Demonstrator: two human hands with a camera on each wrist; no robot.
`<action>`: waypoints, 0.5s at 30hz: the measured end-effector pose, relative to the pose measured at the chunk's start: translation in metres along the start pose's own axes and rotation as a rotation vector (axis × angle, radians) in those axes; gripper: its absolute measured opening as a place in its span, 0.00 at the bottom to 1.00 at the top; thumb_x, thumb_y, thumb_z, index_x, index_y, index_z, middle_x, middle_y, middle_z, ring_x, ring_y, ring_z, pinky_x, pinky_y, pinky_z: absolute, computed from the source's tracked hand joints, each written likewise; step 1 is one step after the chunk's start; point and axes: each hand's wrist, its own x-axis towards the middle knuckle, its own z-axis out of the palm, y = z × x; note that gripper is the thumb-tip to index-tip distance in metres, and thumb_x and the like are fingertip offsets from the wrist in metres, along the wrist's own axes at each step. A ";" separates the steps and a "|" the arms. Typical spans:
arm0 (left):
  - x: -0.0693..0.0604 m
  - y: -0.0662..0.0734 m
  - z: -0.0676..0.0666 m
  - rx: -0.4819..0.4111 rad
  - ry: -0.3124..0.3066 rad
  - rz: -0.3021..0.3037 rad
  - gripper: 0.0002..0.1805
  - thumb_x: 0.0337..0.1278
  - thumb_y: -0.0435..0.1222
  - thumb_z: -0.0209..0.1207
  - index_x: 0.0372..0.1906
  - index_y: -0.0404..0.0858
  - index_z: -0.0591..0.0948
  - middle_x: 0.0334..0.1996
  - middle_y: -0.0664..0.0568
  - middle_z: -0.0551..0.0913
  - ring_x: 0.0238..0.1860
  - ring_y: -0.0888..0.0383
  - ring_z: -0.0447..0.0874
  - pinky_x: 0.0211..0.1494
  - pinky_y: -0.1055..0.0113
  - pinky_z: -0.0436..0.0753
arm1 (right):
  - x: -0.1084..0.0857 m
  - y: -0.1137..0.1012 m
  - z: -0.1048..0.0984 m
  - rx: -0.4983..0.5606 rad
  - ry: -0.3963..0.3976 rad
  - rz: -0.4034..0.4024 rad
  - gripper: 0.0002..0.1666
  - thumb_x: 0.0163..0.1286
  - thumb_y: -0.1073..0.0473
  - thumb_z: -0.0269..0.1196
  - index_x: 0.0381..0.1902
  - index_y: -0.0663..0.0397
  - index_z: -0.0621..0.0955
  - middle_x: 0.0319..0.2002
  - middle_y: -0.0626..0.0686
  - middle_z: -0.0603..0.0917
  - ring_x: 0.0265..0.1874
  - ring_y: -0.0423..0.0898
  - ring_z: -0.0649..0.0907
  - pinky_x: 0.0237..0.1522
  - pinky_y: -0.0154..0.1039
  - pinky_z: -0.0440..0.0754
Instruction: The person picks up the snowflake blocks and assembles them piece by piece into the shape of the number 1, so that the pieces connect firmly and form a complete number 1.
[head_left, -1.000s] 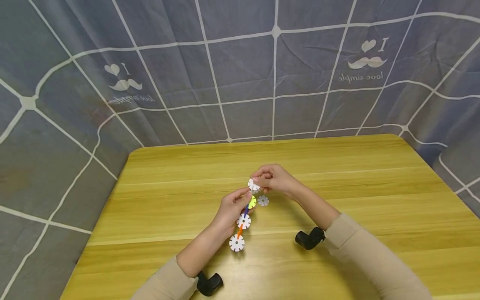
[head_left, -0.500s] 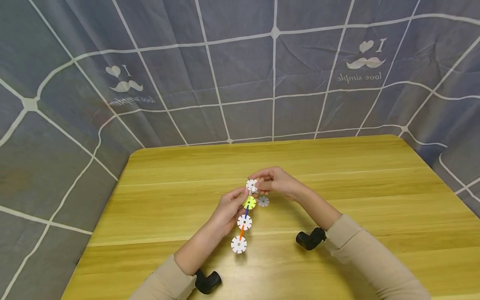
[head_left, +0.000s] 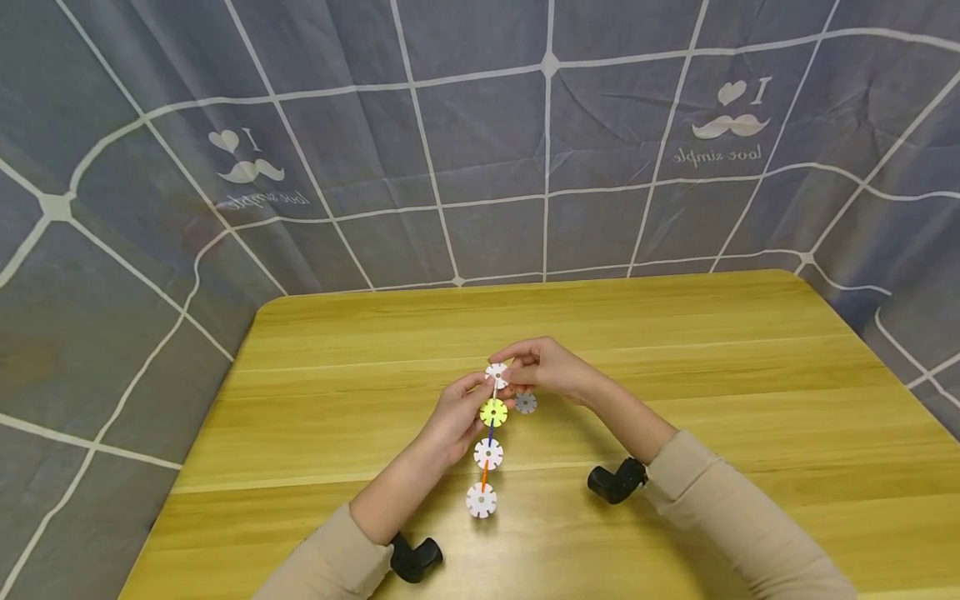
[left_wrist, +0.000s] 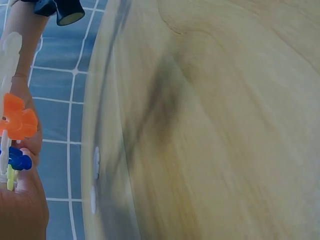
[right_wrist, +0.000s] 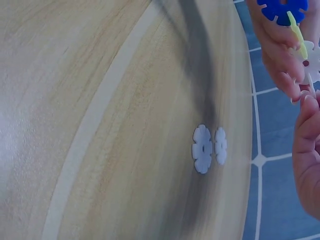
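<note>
A chain of slotted interlocking plastic discs hangs between the hands. From its top run a white disc (head_left: 491, 371), a white one edge-on, a yellow-green disc (head_left: 487, 415), a blue disc (head_left: 491, 432) edge-on, a white disc (head_left: 481, 457), an orange disc (head_left: 485, 477) edge-on and a white disc (head_left: 475, 505). My left hand (head_left: 452, 419) pinches the chain near its upper end, beside the yellow-green disc. The top white disc is pinched by my right hand (head_left: 546, 368). The right wrist view shows both hands' fingertips meeting at a white disc (right_wrist: 313, 55).
Loose on the wooden table (head_left: 675, 367) under the hands lies a white disc (head_left: 526, 403); the right wrist view shows two, a nearer white disc (right_wrist: 200, 159) and a farther white disc (right_wrist: 221, 155). A grey curtain (head_left: 487, 167) with white lines hangs behind the table.
The chain has turned so that its yellow-green disc faces the head camera, and its lower end has shifted right and nearer the body. My right hand has moved slightly left and down, keeping its pinch.
</note>
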 end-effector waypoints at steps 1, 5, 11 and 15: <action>0.000 0.000 0.000 -0.001 0.000 0.000 0.11 0.69 0.32 0.46 0.47 0.27 0.73 0.34 0.47 0.81 0.31 0.61 0.83 0.34 0.75 0.81 | 0.000 0.000 0.000 0.004 -0.001 0.004 0.21 0.64 0.71 0.57 0.55 0.73 0.73 0.26 0.53 0.83 0.26 0.48 0.81 0.36 0.45 0.82; 0.000 -0.001 -0.001 0.003 0.004 -0.003 0.11 0.70 0.32 0.46 0.47 0.27 0.73 0.34 0.47 0.81 0.32 0.61 0.84 0.35 0.74 0.82 | 0.001 0.001 -0.001 0.013 0.001 0.019 0.20 0.64 0.70 0.57 0.55 0.71 0.74 0.25 0.51 0.82 0.25 0.47 0.80 0.31 0.39 0.81; 0.000 -0.002 -0.004 0.039 0.027 0.001 0.13 0.69 0.33 0.46 0.48 0.27 0.74 0.34 0.47 0.82 0.34 0.59 0.84 0.33 0.77 0.80 | 0.000 0.007 -0.005 0.039 0.007 0.032 0.19 0.65 0.69 0.57 0.54 0.70 0.75 0.25 0.54 0.80 0.22 0.43 0.75 0.25 0.33 0.75; 0.000 -0.002 -0.007 0.063 0.043 0.008 0.13 0.69 0.34 0.47 0.48 0.28 0.74 0.37 0.45 0.83 0.35 0.58 0.84 0.30 0.79 0.79 | -0.003 0.011 -0.010 0.044 0.016 0.050 0.19 0.66 0.68 0.57 0.54 0.71 0.74 0.28 0.57 0.80 0.22 0.41 0.75 0.23 0.30 0.73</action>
